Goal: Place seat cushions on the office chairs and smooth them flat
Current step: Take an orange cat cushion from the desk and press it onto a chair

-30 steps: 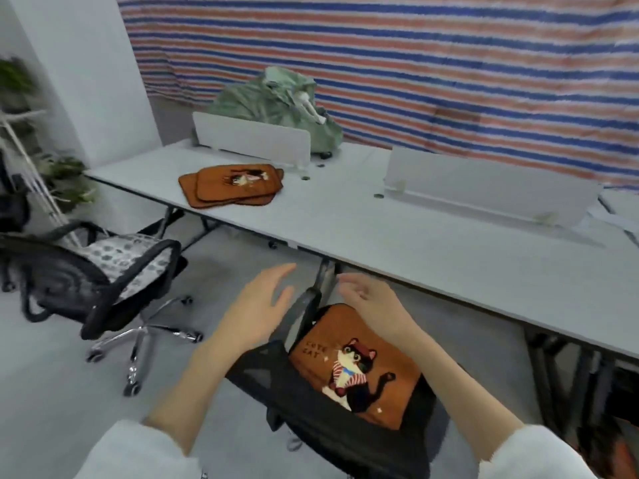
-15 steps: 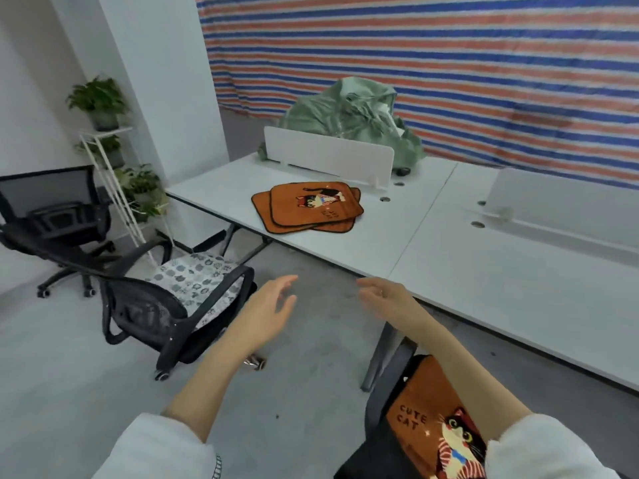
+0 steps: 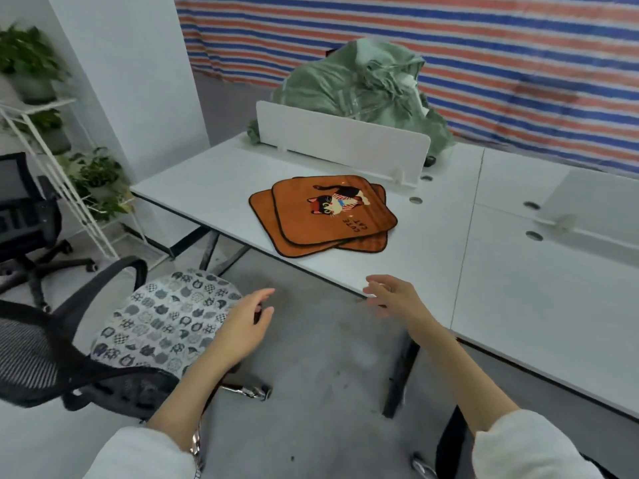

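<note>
Orange cat-print seat cushions (image 3: 325, 212) lie stacked on the white desk (image 3: 432, 257), at least two of them, near its front edge. My right hand (image 3: 392, 297) hovers open at the desk's front edge, a little short of the stack. My left hand (image 3: 247, 323) is open and empty, held over the floor beside the right edge of a black mesh office chair (image 3: 41, 354). That chair's seat carries a grey-and-white cat-pattern cushion (image 3: 166, 323).
A second black office chair (image 3: 24, 216) stands at far left by a white plant rack (image 3: 58, 174). A white divider panel (image 3: 342, 146) and a green bundle of fabric (image 3: 363, 88) sit at the desk's back. Desk legs (image 3: 397, 378) stand below my right arm.
My view has swung left and closer to the desk; the chair with the orange cat cushion has left the frame. Both hands stayed open and now reach nearer the stacked cushions.
</note>
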The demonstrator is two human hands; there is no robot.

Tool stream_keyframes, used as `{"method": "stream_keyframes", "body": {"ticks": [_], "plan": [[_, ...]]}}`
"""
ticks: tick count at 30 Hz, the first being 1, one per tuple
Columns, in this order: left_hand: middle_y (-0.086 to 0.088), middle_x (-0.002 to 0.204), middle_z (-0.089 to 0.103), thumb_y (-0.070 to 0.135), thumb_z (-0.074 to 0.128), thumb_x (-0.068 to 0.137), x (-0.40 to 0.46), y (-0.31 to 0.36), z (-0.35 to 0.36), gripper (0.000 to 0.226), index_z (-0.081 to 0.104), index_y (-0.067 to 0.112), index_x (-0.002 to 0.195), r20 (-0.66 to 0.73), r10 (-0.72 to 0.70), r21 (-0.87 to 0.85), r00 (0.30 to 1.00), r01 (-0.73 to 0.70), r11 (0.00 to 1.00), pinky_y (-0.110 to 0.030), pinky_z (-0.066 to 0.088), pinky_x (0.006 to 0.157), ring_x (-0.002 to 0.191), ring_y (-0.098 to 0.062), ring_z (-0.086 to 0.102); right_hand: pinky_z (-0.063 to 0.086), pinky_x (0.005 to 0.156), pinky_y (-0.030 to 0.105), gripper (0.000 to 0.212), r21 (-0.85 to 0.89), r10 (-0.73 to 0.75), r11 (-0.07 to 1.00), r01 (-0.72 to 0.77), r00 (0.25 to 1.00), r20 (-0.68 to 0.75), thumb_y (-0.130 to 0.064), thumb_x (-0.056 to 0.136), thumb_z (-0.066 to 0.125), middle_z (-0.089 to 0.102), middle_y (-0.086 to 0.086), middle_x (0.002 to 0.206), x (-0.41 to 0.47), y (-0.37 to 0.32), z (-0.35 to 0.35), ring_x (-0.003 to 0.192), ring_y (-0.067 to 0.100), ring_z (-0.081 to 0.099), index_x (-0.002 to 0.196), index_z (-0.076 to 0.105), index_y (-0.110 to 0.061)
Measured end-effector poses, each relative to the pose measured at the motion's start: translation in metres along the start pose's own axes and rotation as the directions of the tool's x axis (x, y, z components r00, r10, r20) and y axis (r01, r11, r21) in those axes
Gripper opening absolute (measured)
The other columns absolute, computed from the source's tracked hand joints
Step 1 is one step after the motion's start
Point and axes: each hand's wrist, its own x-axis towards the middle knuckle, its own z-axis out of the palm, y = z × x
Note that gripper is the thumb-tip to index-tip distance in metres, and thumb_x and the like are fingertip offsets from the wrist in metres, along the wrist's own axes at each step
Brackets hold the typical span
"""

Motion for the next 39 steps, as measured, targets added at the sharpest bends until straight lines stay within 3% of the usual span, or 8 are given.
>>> {"method": "stream_keyframes", "body": {"ticks": [5,12,15,20,25,30,34,39], "plan": [[-0.001,0.140,0.046,0.022,0.043,0.098,0.094,-0.027,-0.035,0.040,0.043,0.019,0.138,0.053,0.022,-0.011,0.998,-0.022,1.000,-0.024,0.035,0.099,0.126,-0.015,0.045,0.052,0.092,0.038,0.028,0.072,0.128,0.989,-0.126,0.991,-0.038,-0.027,0.097,0.050,0.066,0.006,0.109,0.078,-0.029,0.050,0.099,0.024,0.065,0.119,0.059,-0.013],[-0.007,0.139,0.047,0.021,0.040,0.099,0.218,-0.052,-0.049,0.040,0.040,0.020,0.140,0.084,-0.083,-0.116,0.993,0.092,0.989,-0.027,0.036,0.094,0.125,-0.019,0.045,0.050,0.092,0.039,0.021,0.033,0.149,0.989,-0.146,0.983,-0.110,-0.027,0.097,0.047,0.063,0.007,0.110,0.182,-0.059,0.057,0.102,0.024,0.061,0.111,0.058,-0.015],[-0.010,0.138,0.047,0.019,0.039,0.100,0.268,-0.061,-0.038,0.041,0.039,0.018,0.141,0.082,-0.152,-0.108,0.985,0.161,0.981,-0.025,0.036,0.090,0.113,-0.017,0.048,0.051,0.091,0.040,0.025,-0.034,0.169,0.984,-0.175,0.975,-0.145,-0.027,0.095,0.047,0.066,0.009,0.107,0.241,-0.052,0.045,0.102,0.025,0.063,0.106,0.064,-0.012],[-0.001,0.142,0.039,0.017,0.038,0.100,0.361,-0.058,-0.008,0.043,0.035,0.015,0.143,0.070,-0.186,-0.131,0.980,0.194,0.972,-0.022,0.025,0.105,0.135,-0.019,0.035,0.047,0.096,0.036,0.038,-0.276,0.111,0.946,-0.171,0.969,-0.222,-0.029,0.097,0.043,0.061,0.007,0.125,0.358,-0.046,0.019,0.111,0.024,0.059,0.129,0.055,-0.013],[-0.003,0.152,0.030,0.029,0.040,0.098,0.455,-0.071,0.027,0.055,0.023,0.019,0.149,0.182,-0.442,-0.228,0.879,0.475,0.850,-0.036,0.030,0.113,0.136,-0.020,0.035,0.043,0.098,0.041,0.039,-0.527,0.086,0.829,-0.185,0.974,-0.208,-0.029,0.097,0.039,0.058,0.013,0.128,0.459,-0.023,-0.018,0.118,0.033,0.054,0.130,0.052,-0.012],[-0.009,0.153,0.027,0.036,0.042,0.091,0.510,-0.092,0.052,0.067,0.014,0.023,0.150,0.108,-0.629,-0.090,0.770,0.637,0.765,-0.049,0.026,0.113,0.137,-0.031,0.028,0.034,0.109,0.050,0.054,-0.656,0.241,0.665,-0.358,0.934,-0.265,-0.028,0.093,0.044,0.038,0.021,0.143,0.524,0.019,-0.043,0.131,0.040,0.037,0.141,0.033,-0.006],[-0.012,0.150,0.028,0.030,0.042,0.096,0.532,-0.086,0.061,0.061,0.016,0.021,0.151,0.001,-0.683,0.043,0.730,0.683,0.729,-0.050,0.026,0.111,0.136,-0.036,0.023,0.036,0.104,0.051,0.053,-0.621,0.303,0.640,-0.453,0.891,-0.338,-0.027,0.095,0.043,0.043,0.023,0.138,0.541,0.026,-0.049,0.126,0.041,0.041,0.140,0.032,-0.003],[-0.006,0.138,0.045,0.027,0.046,0.097,0.535,-0.081,0.056,0.052,0.031,0.016,0.145,0.009,-0.637,-0.253,0.771,0.618,0.744,-0.038,0.040,0.102,0.120,-0.024,0.047,0.045,0.091,0.046,0.043,-0.565,0.179,0.695,-0.445,0.867,-0.464,-0.031,0.096,0.042,0.054,0.022,0.123,0.547,0.014,-0.047,0.112,0.039,0.052,0.127,0.050,-0.002]]}}
